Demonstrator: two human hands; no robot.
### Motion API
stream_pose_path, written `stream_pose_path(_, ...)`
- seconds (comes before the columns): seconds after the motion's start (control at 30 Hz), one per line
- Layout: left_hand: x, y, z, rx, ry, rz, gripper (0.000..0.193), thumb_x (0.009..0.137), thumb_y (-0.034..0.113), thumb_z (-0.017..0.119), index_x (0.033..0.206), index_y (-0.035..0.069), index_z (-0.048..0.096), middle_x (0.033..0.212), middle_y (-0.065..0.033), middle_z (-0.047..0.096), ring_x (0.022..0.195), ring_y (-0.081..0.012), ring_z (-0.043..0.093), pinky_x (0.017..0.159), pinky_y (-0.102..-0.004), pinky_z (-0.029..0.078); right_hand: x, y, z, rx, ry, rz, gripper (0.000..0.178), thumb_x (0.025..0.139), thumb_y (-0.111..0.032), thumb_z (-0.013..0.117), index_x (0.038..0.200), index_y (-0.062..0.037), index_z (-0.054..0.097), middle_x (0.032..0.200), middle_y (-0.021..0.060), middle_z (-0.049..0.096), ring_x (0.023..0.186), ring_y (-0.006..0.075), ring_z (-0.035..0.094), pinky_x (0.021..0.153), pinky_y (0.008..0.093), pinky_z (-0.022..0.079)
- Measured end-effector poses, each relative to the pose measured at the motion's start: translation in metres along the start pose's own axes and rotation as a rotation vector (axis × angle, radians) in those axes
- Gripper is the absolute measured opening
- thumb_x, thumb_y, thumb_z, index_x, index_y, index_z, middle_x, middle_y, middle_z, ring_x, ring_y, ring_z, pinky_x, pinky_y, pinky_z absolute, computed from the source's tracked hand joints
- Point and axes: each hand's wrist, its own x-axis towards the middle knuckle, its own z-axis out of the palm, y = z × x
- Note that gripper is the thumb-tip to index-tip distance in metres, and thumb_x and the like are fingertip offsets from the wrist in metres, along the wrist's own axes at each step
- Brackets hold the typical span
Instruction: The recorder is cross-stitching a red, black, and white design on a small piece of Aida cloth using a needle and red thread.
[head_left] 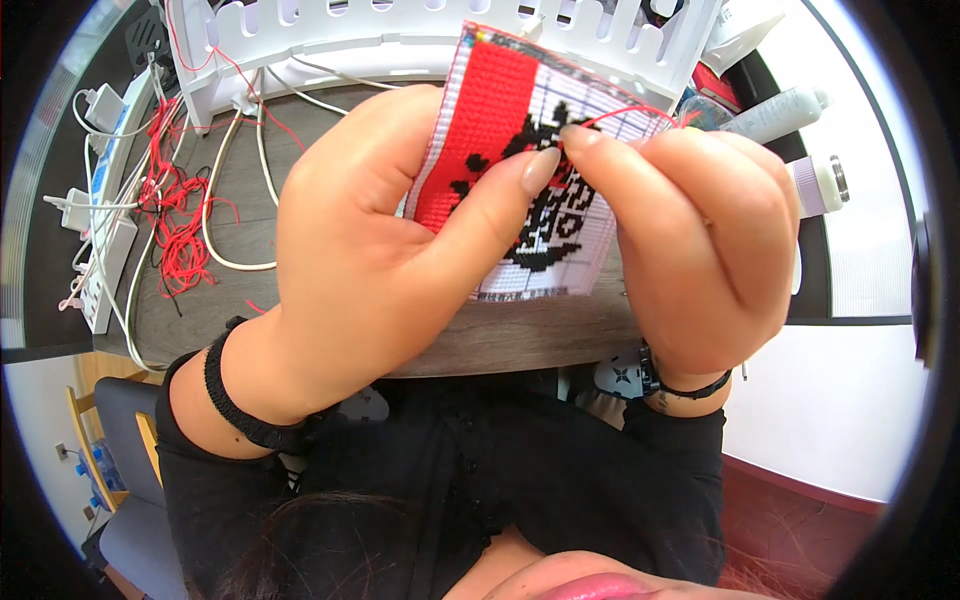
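A cross-stitch piece (490, 90) is held up over the table, its white gridded cloth carrying a solid red stitched band and a black pattern. My left hand (350, 240) is closed on its left side, thumb across the front and the other fingers out of sight behind. At the pattern's upper part, my right hand (715, 240) has its fingers curled and pinched against the cloth. A red thread (640, 108) arcs from those fingertips to the back of the curled fingers. Whether a needle is between them cannot be made out.
A tangle of red thread (185, 240) lies on the grey wooden table (540, 335) at left, beside white cables and a power strip (112, 275). A white slotted rack (340, 45) stands behind. Bottles, including a pale tube-like one (780, 112) and a lavender-white one (812, 187), are at right.
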Motion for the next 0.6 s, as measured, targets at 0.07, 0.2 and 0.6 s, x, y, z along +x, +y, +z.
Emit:
stream_pose_path(0.07, 0.000, 0.000, 0.000, 0.087, -0.014, 0.026, 0.019, 0.078, 0.005, 0.057, 0.094, -0.002, 0.054, 0.085, -0.0038, 0.059, 0.072, -0.0058, 0.052, 0.065, -0.0187, 0.041, 0.000, 0.002, 0.003, 0.047, 0.042, -0.013, 0.026, 0.055, 0.003, 0.065, 0.080, -0.0072, 0.063, 0.075, 0.0021, 0.050, 0.064, 0.0169, 0.050, 0.057, 0.0255, 0.041)
stream_pose_path(0.2, -0.002, -0.003, 0.001, 0.055, -0.003, 0.055, 0.019, 0.078, 0.006, 0.057, 0.094, -0.002, 0.054, 0.084, -0.0035, 0.058, 0.072, -0.0059, 0.052, 0.065, -0.0186, 0.040, 0.004, 0.004, 0.011, 0.383, -0.029, 0.012, 0.027, 0.061, 0.003, 0.064, 0.087, -0.0017, 0.056, 0.080, 0.0091, 0.056, 0.062, 0.0165, 0.050, 0.057, 0.0252, 0.041)
stream_pose_path(0.6, 0.002, 0.007, 0.003, -0.726, -0.048, -0.284, 0.020, 0.079, 0.005, 0.054, 0.098, 0.000, 0.053, 0.089, -0.0072, 0.059, 0.076, -0.0102, 0.057, 0.069, -0.0220, 0.044, -0.010, 0.018, 0.024, 1.254, -0.047, 0.627, 0.031, 0.076, -0.003, 0.050, 0.106, 0.0045, 0.047, 0.099, 0.0137, 0.056, 0.083, 0.0157, 0.056, 0.073, 0.0225, 0.045)
